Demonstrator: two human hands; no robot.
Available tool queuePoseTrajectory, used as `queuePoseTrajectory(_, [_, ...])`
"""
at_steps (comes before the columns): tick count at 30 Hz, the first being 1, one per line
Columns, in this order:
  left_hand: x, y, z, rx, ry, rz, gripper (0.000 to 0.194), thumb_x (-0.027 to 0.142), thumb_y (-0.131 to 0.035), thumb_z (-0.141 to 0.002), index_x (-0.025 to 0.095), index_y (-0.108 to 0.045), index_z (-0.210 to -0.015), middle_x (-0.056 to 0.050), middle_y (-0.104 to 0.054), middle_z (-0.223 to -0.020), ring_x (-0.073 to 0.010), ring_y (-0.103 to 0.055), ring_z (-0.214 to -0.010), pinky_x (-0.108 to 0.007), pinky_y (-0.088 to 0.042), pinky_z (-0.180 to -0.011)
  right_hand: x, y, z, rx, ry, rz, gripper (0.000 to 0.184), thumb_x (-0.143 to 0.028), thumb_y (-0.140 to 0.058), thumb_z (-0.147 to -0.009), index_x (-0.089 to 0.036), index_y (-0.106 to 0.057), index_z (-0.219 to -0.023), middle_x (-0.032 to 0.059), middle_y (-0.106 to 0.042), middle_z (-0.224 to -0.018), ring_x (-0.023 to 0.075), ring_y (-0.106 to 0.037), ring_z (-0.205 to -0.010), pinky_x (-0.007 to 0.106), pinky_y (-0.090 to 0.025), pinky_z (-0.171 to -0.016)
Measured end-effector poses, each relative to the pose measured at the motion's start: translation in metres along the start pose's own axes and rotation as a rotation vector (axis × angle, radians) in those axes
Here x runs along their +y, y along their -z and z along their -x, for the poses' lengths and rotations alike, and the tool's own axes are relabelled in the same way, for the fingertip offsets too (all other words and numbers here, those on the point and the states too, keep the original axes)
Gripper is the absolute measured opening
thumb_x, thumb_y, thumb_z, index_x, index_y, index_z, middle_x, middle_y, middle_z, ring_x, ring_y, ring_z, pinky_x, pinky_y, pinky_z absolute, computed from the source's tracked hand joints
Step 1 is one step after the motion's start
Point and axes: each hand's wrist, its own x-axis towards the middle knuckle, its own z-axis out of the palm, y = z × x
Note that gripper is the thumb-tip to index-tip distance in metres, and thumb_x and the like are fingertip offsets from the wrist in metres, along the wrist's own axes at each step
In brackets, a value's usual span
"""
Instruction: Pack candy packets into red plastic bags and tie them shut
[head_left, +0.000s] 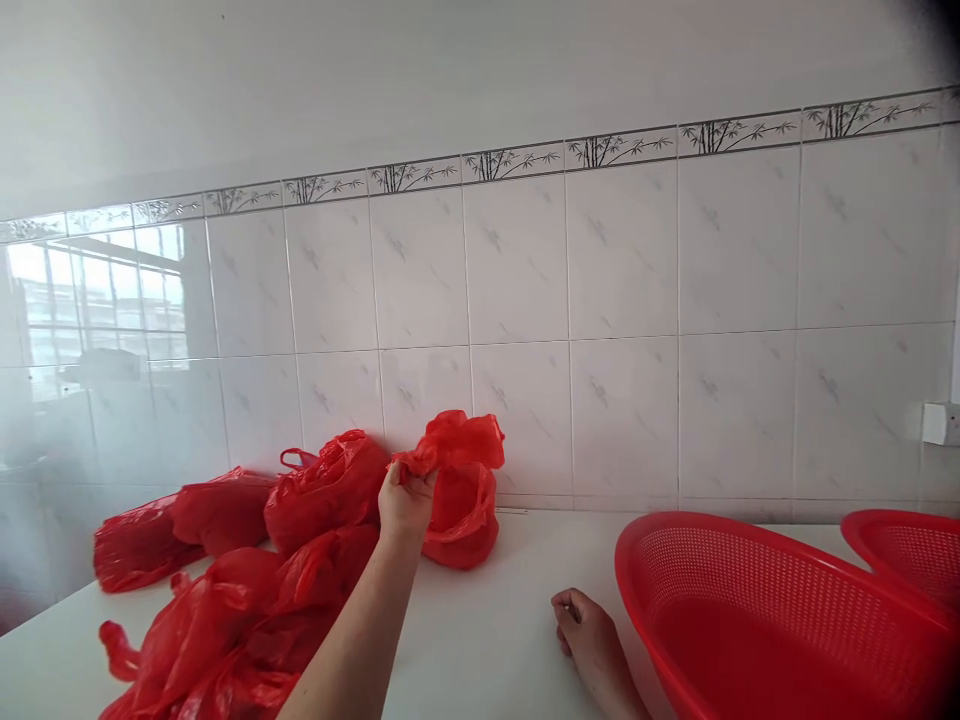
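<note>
My left hand (405,500) is stretched forward and closed on the gathered top of a red plastic bag (461,490) that stands against the tiled wall. More red plastic bags (225,620) lie bunched to its left and in front, around my forearm. My right hand (585,630) rests on the white counter (495,630) with its fingers curled in, nothing visible in them, just left of a red perforated basket (750,610).
A second red basket (907,550) shows at the right edge. White tiles with a bamboo border strip (600,150) back the counter. A white wall fitting (941,422) sits at far right. The counter's left edge drops off at lower left.
</note>
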Motion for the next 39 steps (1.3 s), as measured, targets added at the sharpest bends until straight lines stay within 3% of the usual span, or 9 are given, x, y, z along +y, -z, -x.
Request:
queuePoseTrajectory(8, [-0.045, 0.047, 0.133, -0.158, 0.207, -0.306, 0.020, 0.033, -0.066, -0.075, 0.017, -0.056, -0.066, 0.005, -0.054, -0.059, -0.0099, -0.052, -0.055, -0.022, -0.042, -0.055, -0.013, 0.003, 0.012, -0.028, 0.025, -0.191, 0.048, -0.065, -0.039, -0.081, -0.019, -0.052, -0.071, -0.0035, -0.050, -0.050, 0.0116, -0.045, -0.045, 0.023, -0.031, -0.044])
queuePoseTrajectory(12, [-0.063, 0.074, 0.162, -0.225, 0.304, -0.536, 0.020, 0.033, -0.070, -0.071, 0.018, -0.059, -0.067, 0.002, -0.059, -0.063, -0.0138, -0.055, -0.060, -0.025, -0.043, -0.061, -0.022, 0.007, 0.020, -0.104, 0.022, -0.258, 0.060, -0.070, -0.033, -0.081, -0.016, -0.059, -0.083, 0.0007, -0.058, -0.055, 0.0153, -0.055, -0.049, 0.024, -0.035, -0.046])
queuePoseTrajectory(15, [-0.064, 0.086, 0.165, -0.265, 0.317, -0.660, 0.031, 0.032, -0.076, -0.065, 0.020, -0.064, -0.091, -0.004, -0.066, -0.082, -0.0192, -0.061, -0.075, -0.028, -0.045, -0.069, -0.030, 0.010, 0.025, -0.092, 0.105, -0.171, 0.060, -0.068, -0.033, -0.082, -0.016, -0.061, -0.080, 0.0038, -0.063, -0.063, 0.0181, -0.058, -0.059, 0.027, -0.042, -0.054])
queuePoseTrajectory(19, [-0.060, 0.092, 0.167, -0.338, 0.357, -0.725, 0.061, 0.033, -0.076, -0.066, 0.023, -0.053, -0.122, -0.007, -0.068, -0.093, -0.0224, -0.063, -0.081, -0.031, -0.048, -0.070, -0.038, 0.010, 0.039, -0.119, 0.204, -0.088, 0.043, -0.054, -0.040, -0.085, -0.018, -0.062, -0.095, 0.0045, -0.067, -0.082, 0.0194, -0.060, -0.076, 0.028, -0.045, -0.068])
queuePoseTrajectory(21, [-0.060, 0.093, 0.169, -0.377, 0.398, -0.726, 0.060, 0.030, -0.075, -0.066, 0.022, -0.054, -0.122, -0.006, -0.069, -0.087, -0.0226, -0.063, -0.078, -0.031, -0.049, -0.068, -0.039, 0.006, 0.048, -0.170, 0.216, -0.033, 0.030, -0.041, -0.048, -0.083, -0.020, -0.059, -0.102, 0.0041, -0.067, -0.088, 0.0191, -0.061, -0.080, 0.028, -0.045, -0.071])
queuePoseTrajectory(24, [-0.065, 0.095, 0.168, -0.376, 0.439, -0.714, 0.031, 0.023, -0.074, -0.064, 0.019, -0.065, -0.094, -0.003, -0.067, -0.071, -0.0188, -0.061, -0.064, -0.028, -0.048, -0.058, -0.036, -0.002, 0.058, -0.214, 0.196, 0.061, 0.021, -0.024, -0.050, -0.075, -0.020, -0.059, -0.093, 0.0019, -0.066, -0.080, 0.0173, -0.059, -0.073, 0.025, -0.044, -0.064])
queuePoseTrajectory(28, [-0.068, 0.104, 0.155, -0.214, 0.380, -0.699, 0.013, 0.020, -0.071, -0.063, 0.018, -0.058, -0.065, 0.000, -0.063, -0.065, -0.0140, -0.058, -0.060, -0.025, -0.046, -0.057, -0.029, -0.003, 0.056, -0.099, 0.170, 0.050, 0.021, -0.016, -0.043, -0.068, -0.018, -0.058, -0.083, 0.0012, -0.062, -0.073, 0.0156, -0.055, -0.067, 0.024, -0.041, -0.059])
queuePoseTrajectory(33, [-0.061, 0.121, 0.137, 0.049, 0.262, -0.649, 0.015, 0.028, -0.067, -0.069, 0.019, -0.055, -0.073, 0.000, -0.063, -0.074, -0.0150, -0.062, -0.074, -0.027, -0.049, -0.068, -0.021, 0.011, 0.045, 0.193, 0.072, 0.048, 0.004, -0.023, -0.049, -0.067, -0.021, -0.048, -0.070, -0.0018, -0.054, -0.066, 0.0134, -0.047, -0.060, 0.021, -0.036, -0.051])
queuePoseTrajectory(39, [-0.058, 0.130, 0.129, 0.189, 0.205, -0.544, 0.019, 0.027, -0.068, -0.069, 0.020, -0.053, -0.078, 0.001, -0.061, -0.075, -0.0151, -0.065, -0.074, -0.030, -0.052, -0.070, -0.022, 0.017, 0.044, 0.223, 0.032, 0.035, 0.012, -0.034, -0.052, -0.072, -0.022, -0.051, -0.076, 0.0000, -0.060, -0.073, 0.0155, -0.053, -0.064, 0.023, -0.041, -0.053])
